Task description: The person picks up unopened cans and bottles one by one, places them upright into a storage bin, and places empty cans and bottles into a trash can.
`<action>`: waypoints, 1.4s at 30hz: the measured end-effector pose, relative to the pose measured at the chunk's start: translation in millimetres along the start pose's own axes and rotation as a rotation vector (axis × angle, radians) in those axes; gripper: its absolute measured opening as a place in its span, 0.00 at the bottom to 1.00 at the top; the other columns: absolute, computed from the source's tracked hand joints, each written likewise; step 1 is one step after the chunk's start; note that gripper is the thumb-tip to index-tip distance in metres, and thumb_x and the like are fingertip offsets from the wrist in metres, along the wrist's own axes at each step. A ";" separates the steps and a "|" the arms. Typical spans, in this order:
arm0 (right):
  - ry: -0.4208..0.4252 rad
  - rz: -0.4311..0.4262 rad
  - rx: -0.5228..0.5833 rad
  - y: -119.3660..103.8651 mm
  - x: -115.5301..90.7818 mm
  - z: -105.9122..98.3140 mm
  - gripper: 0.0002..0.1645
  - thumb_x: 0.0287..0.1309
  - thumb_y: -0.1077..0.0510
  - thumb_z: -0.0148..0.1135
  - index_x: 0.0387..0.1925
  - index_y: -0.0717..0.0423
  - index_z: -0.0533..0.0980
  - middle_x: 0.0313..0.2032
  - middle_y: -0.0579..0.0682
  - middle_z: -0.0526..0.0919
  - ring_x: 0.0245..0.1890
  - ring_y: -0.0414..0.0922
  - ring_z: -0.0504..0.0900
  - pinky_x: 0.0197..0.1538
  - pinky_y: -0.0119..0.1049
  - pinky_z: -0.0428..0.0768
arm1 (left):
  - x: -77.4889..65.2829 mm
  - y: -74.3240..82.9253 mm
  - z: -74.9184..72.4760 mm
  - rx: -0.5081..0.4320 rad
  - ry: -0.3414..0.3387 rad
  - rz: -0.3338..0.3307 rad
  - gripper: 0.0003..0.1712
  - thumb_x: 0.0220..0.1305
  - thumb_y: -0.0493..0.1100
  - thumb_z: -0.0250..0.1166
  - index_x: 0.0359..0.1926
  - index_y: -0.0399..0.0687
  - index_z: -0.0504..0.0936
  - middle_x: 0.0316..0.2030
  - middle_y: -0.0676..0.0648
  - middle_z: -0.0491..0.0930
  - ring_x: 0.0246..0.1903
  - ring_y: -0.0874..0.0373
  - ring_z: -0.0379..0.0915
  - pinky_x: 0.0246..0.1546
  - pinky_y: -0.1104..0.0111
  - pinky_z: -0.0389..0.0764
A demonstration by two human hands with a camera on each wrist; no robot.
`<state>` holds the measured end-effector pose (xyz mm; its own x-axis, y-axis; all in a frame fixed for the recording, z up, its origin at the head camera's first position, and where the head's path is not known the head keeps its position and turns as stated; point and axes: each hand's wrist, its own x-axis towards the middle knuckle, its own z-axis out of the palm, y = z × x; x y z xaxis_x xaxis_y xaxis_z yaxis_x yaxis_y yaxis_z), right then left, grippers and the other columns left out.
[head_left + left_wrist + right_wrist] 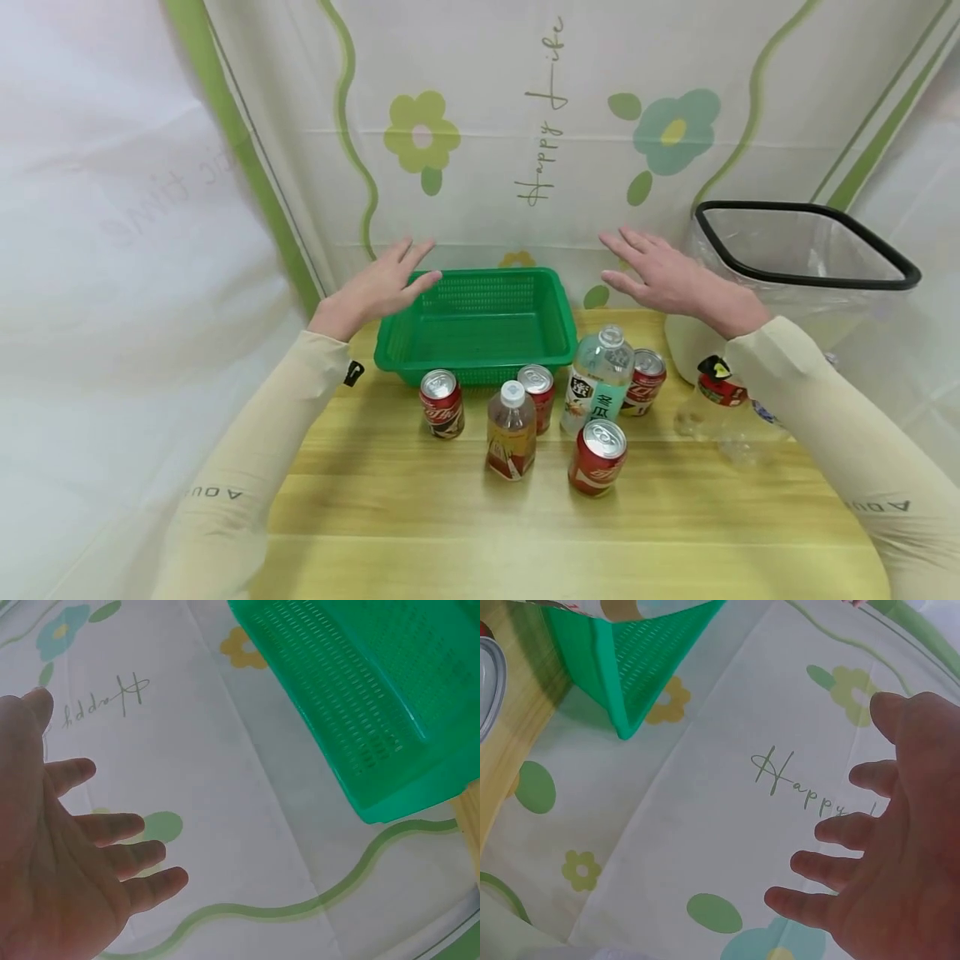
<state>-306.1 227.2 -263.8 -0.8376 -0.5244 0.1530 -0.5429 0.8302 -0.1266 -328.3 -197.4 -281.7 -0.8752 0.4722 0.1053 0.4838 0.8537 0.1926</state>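
My left hand [381, 285] is raised near the left rim of a green plastic basket [390, 367], fingers spread and holding nothing. Past the basket's right side, my right hand [660, 275] is held up in the same way, its fingers straight. In front of the basket stand red soda cans, one at the left [442, 404], one in front [597, 458], others behind the bottles. A small bottle [512, 433] with a white cap stands among them, beside a taller clear bottle [600, 383] with a pale green label. Each wrist view shows an open palm before the printed cloth.
A bin [810, 275] with a black rim and clear liner stands at the right. Clear empty-looking bottles [716, 404] stand partly behind my right sleeve. The wooden table [420, 508] has a rounded right corner. Printed cloth [480, 208] hangs behind and at both sides.
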 end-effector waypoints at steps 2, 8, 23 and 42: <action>-0.007 0.001 0.008 -0.3 -3.1 3.3 0.40 0.66 0.40 0.44 0.72 0.52 0.46 0.69 0.68 0.44 0.68 0.66 0.45 0.65 0.60 0.46 | -3.8 -0.4 5.1 -0.006 0.008 0.008 0.41 0.63 0.72 0.35 0.72 0.65 0.39 0.72 0.41 0.36 0.70 0.44 0.34 0.66 0.49 0.46; -0.018 -0.005 0.017 -2.7 -12.4 10.6 0.39 0.66 0.39 0.44 0.72 0.50 0.47 0.69 0.67 0.46 0.67 0.66 0.47 0.64 0.61 0.48 | -18.0 0.1 16.7 -0.040 0.025 -0.011 0.41 0.64 0.71 0.37 0.72 0.65 0.40 0.72 0.41 0.38 0.70 0.44 0.37 0.66 0.49 0.47; 0.003 -0.008 0.045 -11.3 -36.0 16.6 0.36 0.67 0.43 0.45 0.70 0.55 0.53 0.68 0.65 0.53 0.65 0.64 0.55 0.62 0.59 0.55 | -41.2 9.3 39.8 -0.102 0.083 0.029 0.41 0.64 0.70 0.40 0.72 0.59 0.46 0.71 0.43 0.47 0.69 0.46 0.45 0.64 0.49 0.55; 0.013 0.028 0.079 -5.0 -52.4 37.5 0.35 0.66 0.49 0.49 0.69 0.58 0.55 0.66 0.67 0.55 0.65 0.65 0.56 0.62 0.59 0.56 | -68.3 29.6 63.0 -0.066 0.157 0.177 0.32 0.67 0.59 0.51 0.67 0.51 0.61 0.59 0.46 0.68 0.58 0.52 0.65 0.56 0.57 0.69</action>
<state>-261.7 243.4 -307.9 -0.8518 -0.4986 0.1607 -0.5230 0.8266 -0.2079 -254.1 -190.5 -344.7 -0.7684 0.5691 0.2927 0.6334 0.7418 0.2204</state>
